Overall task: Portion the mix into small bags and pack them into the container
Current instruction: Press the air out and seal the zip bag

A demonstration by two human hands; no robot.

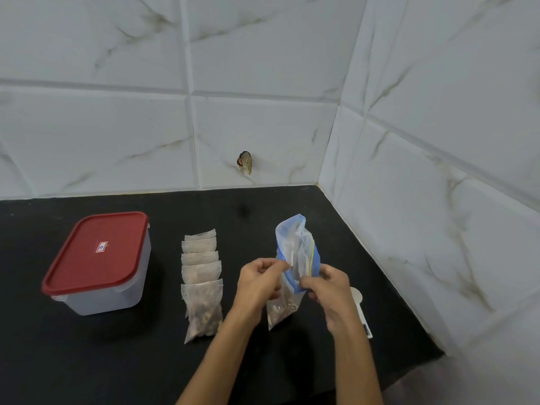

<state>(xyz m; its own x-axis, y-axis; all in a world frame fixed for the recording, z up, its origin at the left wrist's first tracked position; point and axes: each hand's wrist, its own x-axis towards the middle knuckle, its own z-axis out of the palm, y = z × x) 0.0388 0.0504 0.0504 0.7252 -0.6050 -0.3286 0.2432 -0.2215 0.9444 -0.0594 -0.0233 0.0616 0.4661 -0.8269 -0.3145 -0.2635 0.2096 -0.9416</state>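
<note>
A large zip bag point(295, 247) with a blue top stands upright on the black counter point(117, 361), with mix showing in its lower part. My left hand point(260, 283) pinches its near left edge. My right hand point(328, 287) pinches the near right edge at the zip. To the left lies a row of several small clear bags point(201, 276), overlapping, with brownish mix visible in the nearest ones. Farther left stands a clear container point(111, 293) with its red lid point(96, 252) on.
A white scoop point(358, 299) lies on the counter just right of my right hand, partly hidden by it. Tiled walls close the back and the right side. A small object point(245, 162) sticks out of the back wall.
</note>
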